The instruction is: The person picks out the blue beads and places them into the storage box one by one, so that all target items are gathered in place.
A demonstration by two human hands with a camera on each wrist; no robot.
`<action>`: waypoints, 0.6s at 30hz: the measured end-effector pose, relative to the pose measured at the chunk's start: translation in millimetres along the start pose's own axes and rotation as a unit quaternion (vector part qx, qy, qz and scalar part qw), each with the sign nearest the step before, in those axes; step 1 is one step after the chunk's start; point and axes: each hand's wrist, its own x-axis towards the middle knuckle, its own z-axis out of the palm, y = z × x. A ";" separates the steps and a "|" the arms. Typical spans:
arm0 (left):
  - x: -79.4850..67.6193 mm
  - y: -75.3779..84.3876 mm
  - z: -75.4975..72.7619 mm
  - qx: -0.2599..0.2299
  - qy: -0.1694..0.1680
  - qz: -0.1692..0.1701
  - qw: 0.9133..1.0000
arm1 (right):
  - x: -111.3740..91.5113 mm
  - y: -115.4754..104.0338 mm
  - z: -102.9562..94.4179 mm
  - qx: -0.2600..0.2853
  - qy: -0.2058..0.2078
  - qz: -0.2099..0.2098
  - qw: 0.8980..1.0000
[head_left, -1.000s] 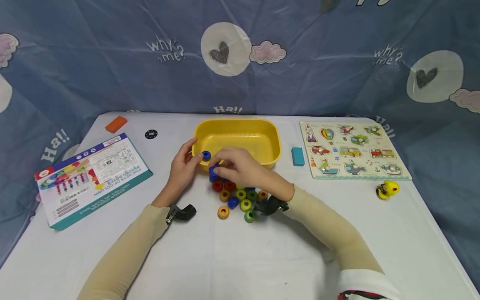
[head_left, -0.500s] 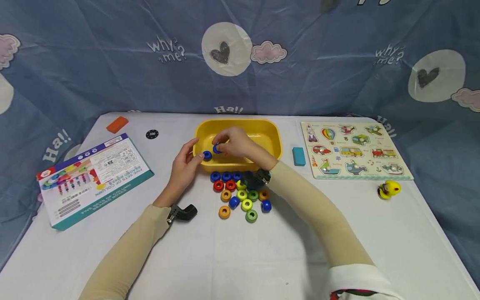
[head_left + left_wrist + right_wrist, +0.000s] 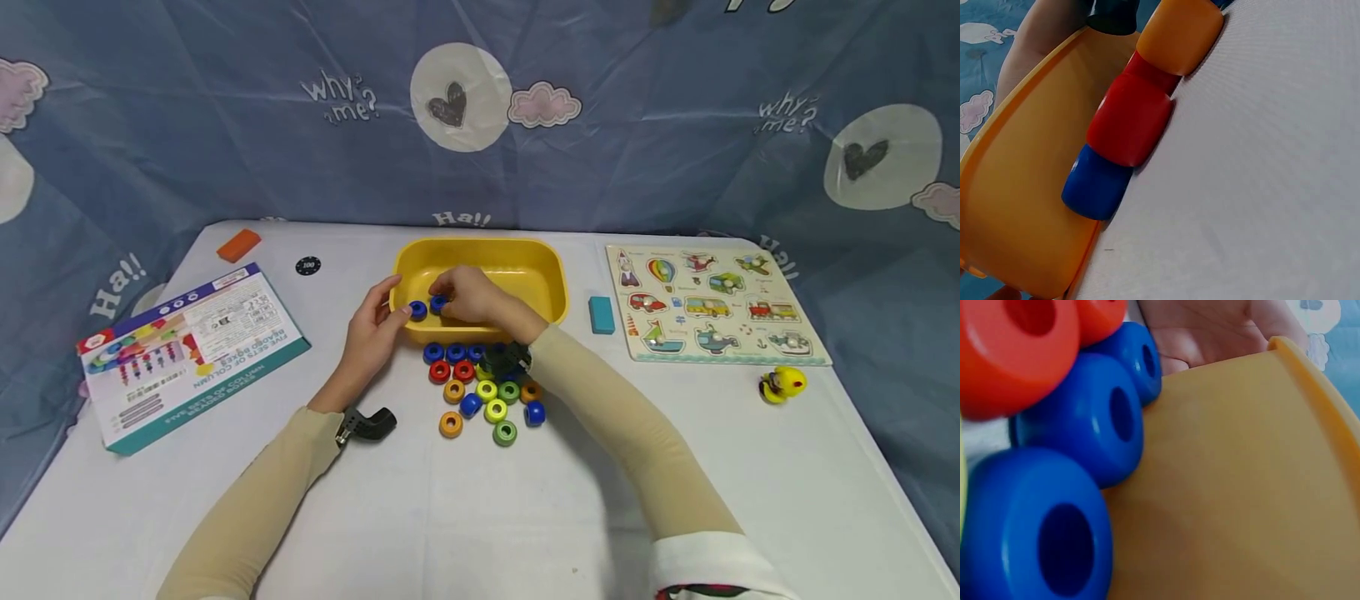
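Note:
A yellow plastic tub (image 3: 517, 333) stands at the back middle of the table. My left hand (image 3: 367, 329) holds its left near corner, thumb at the rim and fingers along the outside. Inside that corner lies one blue bead (image 3: 417, 311). My right hand (image 3: 476, 296) reaches into the tub and pinches a second blue bead (image 3: 438, 304) beside the first. In front of the tub are three blue beads in a row, one of them a blue bead (image 3: 455, 353), then red beads (image 3: 439, 372). Part of the group is hidden under the right wrist's camera.
Several orange, yellow and green beads (image 3: 505, 432) and loose blue beads (image 3: 535, 413) lie nearer. A cardboard box (image 3: 195, 354), an orange block (image 3: 238, 246) and a black chip (image 3: 307, 266) are left; a teal block (image 3: 602, 315), a picture puzzle board (image 3: 720, 304) and a yellow duck (image 3: 783, 384) are right.
My right hand has carried a blue bead from in front of the tub into it and lowered it beside the other one. The left hand stays at the tub's corner.

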 end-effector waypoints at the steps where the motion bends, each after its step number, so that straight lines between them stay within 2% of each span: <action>1: -1.8 5.3 -0.2 -0.001 -0.002 -0.003 1.000 | 0.0 0.0 0.4 -0.002 -0.001 -0.002 1.000; 5: -7.4 21.7 -0.7 0.006 -0.004 -0.004 1.000 | -0.2 -0.4 1.5 -0.004 -0.011 -0.012 1.000; 12: -7.8 24.3 -0.6 0.007 -0.005 -0.003 1.000 | -3.3 -0.9 -1.9 -0.002 -0.013 -0.012 1.000; 15: -8.2 24.3 -0.7 0.006 -0.006 -0.003 1.000 | -14.9 -2.1 -9.2 0.023 0.004 -0.027 0.999; 18: -8.4 24.4 -1.0 0.007 -0.009 -0.003 1.000 | -38.8 -6.6 -19.2 0.056 0.044 -0.072 0.995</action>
